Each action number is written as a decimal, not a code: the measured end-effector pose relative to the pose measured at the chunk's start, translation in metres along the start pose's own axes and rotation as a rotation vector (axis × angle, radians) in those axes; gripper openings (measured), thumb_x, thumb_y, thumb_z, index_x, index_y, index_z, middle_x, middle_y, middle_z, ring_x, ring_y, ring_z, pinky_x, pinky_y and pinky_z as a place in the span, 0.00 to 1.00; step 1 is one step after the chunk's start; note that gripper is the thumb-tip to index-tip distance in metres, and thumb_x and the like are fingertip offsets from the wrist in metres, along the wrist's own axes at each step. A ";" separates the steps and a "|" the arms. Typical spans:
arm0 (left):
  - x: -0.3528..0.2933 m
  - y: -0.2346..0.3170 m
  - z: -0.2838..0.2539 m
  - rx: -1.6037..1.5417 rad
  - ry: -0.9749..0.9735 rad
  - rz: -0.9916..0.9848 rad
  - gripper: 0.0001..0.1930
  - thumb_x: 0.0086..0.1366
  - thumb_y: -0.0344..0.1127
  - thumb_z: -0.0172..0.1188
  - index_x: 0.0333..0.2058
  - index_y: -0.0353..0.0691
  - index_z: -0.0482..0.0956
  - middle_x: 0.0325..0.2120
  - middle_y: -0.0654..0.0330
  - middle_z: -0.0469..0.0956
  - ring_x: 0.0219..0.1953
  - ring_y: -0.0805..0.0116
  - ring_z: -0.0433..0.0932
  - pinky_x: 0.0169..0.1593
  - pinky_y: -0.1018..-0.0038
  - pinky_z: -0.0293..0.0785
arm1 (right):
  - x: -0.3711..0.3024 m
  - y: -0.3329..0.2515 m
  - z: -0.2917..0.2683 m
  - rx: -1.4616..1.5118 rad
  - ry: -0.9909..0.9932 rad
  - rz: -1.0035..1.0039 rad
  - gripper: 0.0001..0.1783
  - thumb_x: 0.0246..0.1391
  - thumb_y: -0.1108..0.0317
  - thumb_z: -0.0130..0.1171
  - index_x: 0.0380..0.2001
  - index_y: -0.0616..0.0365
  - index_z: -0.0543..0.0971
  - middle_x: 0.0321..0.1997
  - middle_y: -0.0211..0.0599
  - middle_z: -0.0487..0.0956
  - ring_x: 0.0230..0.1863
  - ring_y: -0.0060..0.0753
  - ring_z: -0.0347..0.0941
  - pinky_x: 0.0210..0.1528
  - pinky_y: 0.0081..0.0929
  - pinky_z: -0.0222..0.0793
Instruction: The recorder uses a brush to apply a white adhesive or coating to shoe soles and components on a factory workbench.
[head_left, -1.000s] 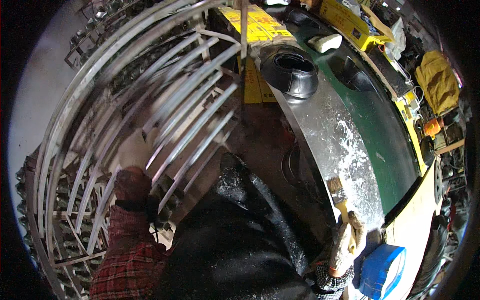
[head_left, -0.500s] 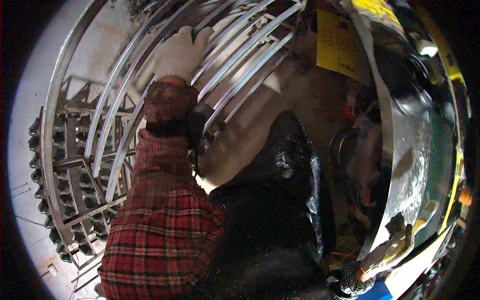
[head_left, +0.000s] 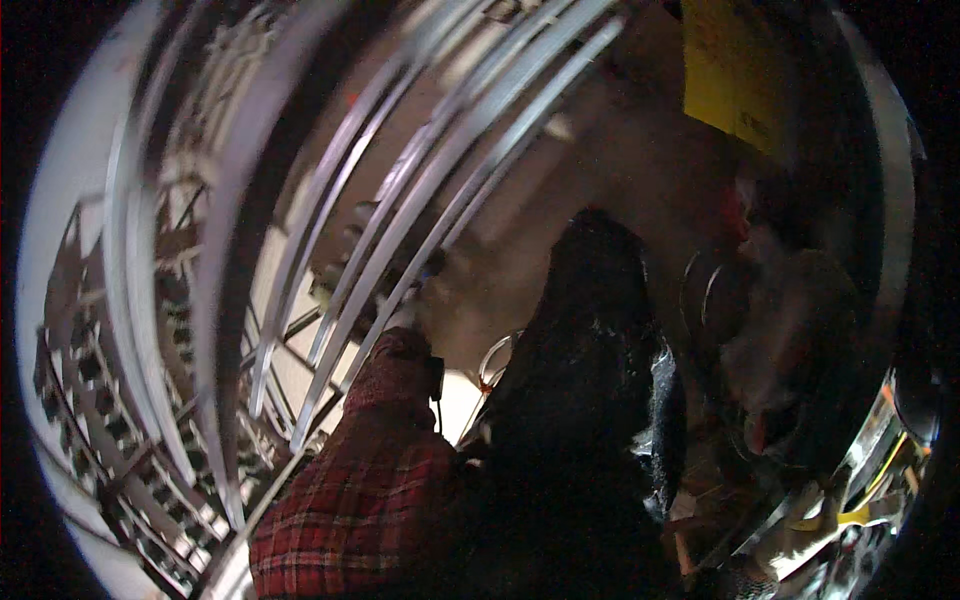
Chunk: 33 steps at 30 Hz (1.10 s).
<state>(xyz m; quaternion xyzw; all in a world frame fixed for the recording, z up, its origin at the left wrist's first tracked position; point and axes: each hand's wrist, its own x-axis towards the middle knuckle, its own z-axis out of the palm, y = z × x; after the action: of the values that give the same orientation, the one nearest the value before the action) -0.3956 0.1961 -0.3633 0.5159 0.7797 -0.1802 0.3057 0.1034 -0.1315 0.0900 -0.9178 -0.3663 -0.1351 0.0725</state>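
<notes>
Several long, pale metal strips (head_left: 400, 200) slant across the upper left and middle. My left sleeve (head_left: 350, 500), red plaid with a dark knitted cuff, comes up from the lower edge to the lower ends of the strips. Beyond that cuff my left hand is nearly lost in shadow behind the strips, so its grip does not show. At the lower right is my right hand (head_left: 797, 548) in a pale glove, above a checked cuff. Motion smears its fingers, and I cannot make out what it touches.
A dark metal rack (head_left: 110, 400) with rows of dark, rounded parts stands at the left. My dark-clad knee (head_left: 600, 300) fills the middle. A yellow sheet (head_left: 735, 80) hangs at the upper right, and a large curved machine edge (head_left: 893, 200) runs down the right side.
My left hand has come down from the upper strips toward my body. The strips appear larger and lower. The view has shifted and blurred, and the right hand sits slightly lower.
</notes>
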 end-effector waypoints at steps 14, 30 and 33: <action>0.077 0.048 0.065 -0.338 -0.049 0.055 0.27 0.61 0.54 0.55 0.51 0.40 0.71 0.41 0.52 0.76 0.43 0.54 0.75 0.41 0.62 0.75 | -0.015 0.049 -0.010 -0.130 0.077 0.115 0.14 0.56 0.76 0.57 0.42 0.64 0.64 0.56 0.61 0.68 0.55 0.54 0.68 0.57 0.42 0.68; -0.189 0.079 -0.048 -1.162 -1.243 -0.046 0.27 0.59 0.51 0.60 0.50 0.37 0.71 0.44 0.54 0.76 0.46 0.53 0.75 0.52 0.58 0.73 | 0.010 -0.022 -0.045 0.167 0.090 0.156 0.10 0.51 0.76 0.59 0.38 0.58 0.75 0.43 0.46 0.80 0.41 0.41 0.77 0.45 0.32 0.73; -0.267 0.152 -0.145 -0.734 -1.267 0.739 0.29 0.58 0.46 0.60 0.53 0.33 0.68 0.45 0.54 0.75 0.46 0.56 0.76 0.53 0.61 0.72 | -0.016 -0.023 -0.094 0.336 0.106 0.207 0.19 0.48 0.83 0.54 0.45 0.57 0.75 0.47 0.46 0.77 0.46 0.36 0.75 0.47 0.29 0.71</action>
<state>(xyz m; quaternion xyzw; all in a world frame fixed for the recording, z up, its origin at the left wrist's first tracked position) -0.2239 0.1584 -0.0732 0.4069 0.2484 -0.0584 0.8771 0.0577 -0.1471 0.1759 -0.9171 -0.2830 -0.1121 0.2574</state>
